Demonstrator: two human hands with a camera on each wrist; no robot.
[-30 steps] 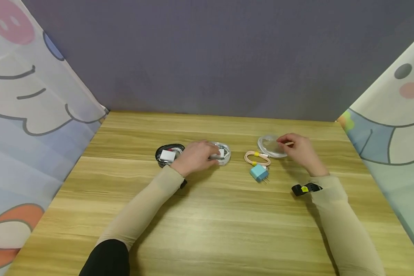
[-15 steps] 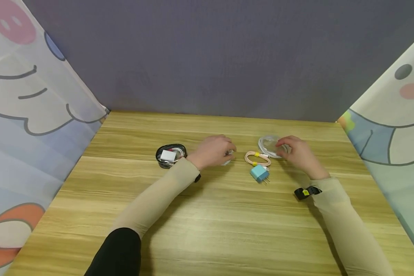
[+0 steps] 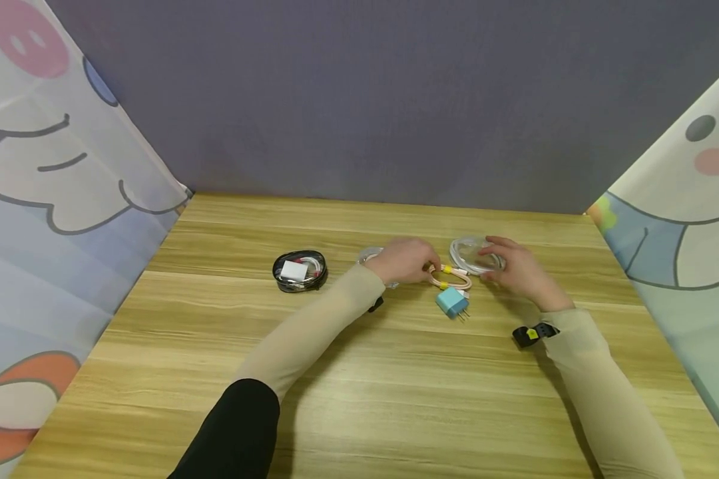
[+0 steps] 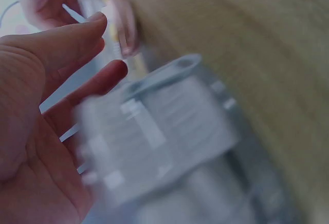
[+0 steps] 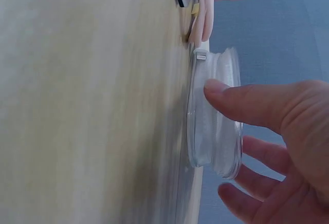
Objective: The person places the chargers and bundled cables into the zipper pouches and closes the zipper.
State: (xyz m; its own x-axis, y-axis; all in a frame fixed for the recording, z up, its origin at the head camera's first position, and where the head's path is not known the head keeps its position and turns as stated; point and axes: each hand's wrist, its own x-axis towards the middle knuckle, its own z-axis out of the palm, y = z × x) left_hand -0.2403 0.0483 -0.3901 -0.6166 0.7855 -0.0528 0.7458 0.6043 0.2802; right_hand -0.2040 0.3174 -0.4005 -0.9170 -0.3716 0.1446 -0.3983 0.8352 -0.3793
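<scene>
My left hand [image 3: 407,261] reaches over the table with its fingertips at the left end of a coiled pink charging cable [image 3: 463,278] with yellow ties. In the left wrist view its thumb and fingers are apart, beside a blurred clear case holding a white charger [image 4: 159,136]; the forearm and hand partly cover this case [image 3: 368,253] in the head view. My right hand [image 3: 518,266] is at a round clear zip pouch with a white rim [image 3: 455,257]. Its thumb overlaps the pouch [image 5: 205,116] in the right wrist view, fingers spread loosely behind.
A light blue plug charger [image 3: 452,303] lies just in front of the pink cable. To the left sits a black-rimmed clear case [image 3: 299,283] with a white charger and cable inside. A grey panel [image 3: 359,100] stands along the table's back edge.
My left hand has moved right, off the clear case with the white charger, to the pink cable. My right hand's fingers have spread slightly at the round pouch, which stays in place.
</scene>
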